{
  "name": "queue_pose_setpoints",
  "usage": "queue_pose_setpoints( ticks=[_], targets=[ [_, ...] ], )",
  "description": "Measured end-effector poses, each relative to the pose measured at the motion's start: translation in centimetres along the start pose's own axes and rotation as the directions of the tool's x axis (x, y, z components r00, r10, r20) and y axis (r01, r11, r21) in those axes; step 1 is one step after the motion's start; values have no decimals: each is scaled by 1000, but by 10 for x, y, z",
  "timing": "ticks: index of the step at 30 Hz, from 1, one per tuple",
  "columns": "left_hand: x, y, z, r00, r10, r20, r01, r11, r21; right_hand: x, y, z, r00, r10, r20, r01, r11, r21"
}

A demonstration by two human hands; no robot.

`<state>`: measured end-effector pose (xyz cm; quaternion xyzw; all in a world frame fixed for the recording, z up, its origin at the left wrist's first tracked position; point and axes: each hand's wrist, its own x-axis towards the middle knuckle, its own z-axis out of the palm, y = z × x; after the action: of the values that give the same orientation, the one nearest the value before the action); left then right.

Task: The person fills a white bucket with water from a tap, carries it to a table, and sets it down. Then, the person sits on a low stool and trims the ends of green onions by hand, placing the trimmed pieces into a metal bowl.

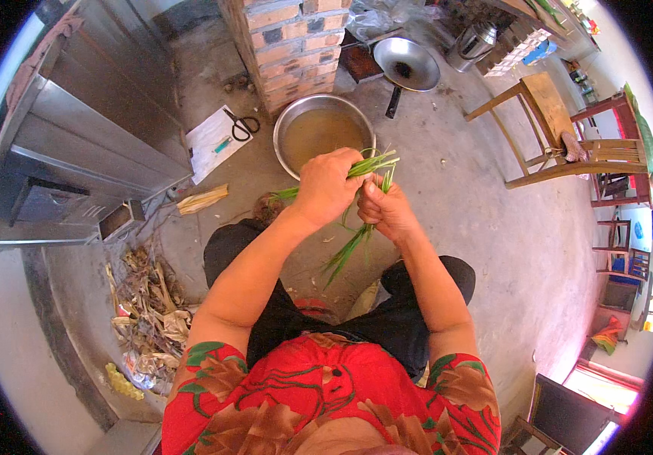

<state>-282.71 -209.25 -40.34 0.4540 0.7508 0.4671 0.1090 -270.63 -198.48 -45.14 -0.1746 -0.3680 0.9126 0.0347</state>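
Both my hands are raised in front of my knees, gripping long, thin green leaves (348,254) that look like grass blades or chives. My left hand (325,183) is closed around one bundle, its ends poking out on both sides of the fist. Close beside it on the right, my right hand (389,211) pinches more of the same leaves between thumb and fingers. Those strands hang down below the hand toward my lap. Just beyond my hands a round metal basin (276,144) of murky brownish water stands on the floor.
Black-handled scissors (242,127) lie on a white sheet (207,161) left of the basin. A brick pillar (296,57) rises behind it, with a wok (426,73) to its right. Dry kindling (148,311) is heaped at left below a metal cabinet (76,144). A wooden chair (550,114) stands right.
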Motion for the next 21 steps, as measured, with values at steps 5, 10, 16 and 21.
queue_pose_setpoints(
  ticks=[5, 10, 16, 21],
  targets=[
    [-1, -1, -2, 997, -60, 43, 59, 998, 19, 4, 7, -5, 995, -83, 46, 87, 993, -76],
    [7, -4, -3, 978, -183, -95, 196, 970, 147, -5, 9, 3, 965, -219, 143, 261, 808, -529],
    [4, -22, -24, 895, -133, 425, 178, 982, -68, -6, -22, -22, 970, 4, 244, 161, 741, -652],
    [-3, -25, -10, 979, 9, 202, 31, 980, -194, -8, -35, -16, 944, -327, 50, 316, 847, -428]
  ],
)
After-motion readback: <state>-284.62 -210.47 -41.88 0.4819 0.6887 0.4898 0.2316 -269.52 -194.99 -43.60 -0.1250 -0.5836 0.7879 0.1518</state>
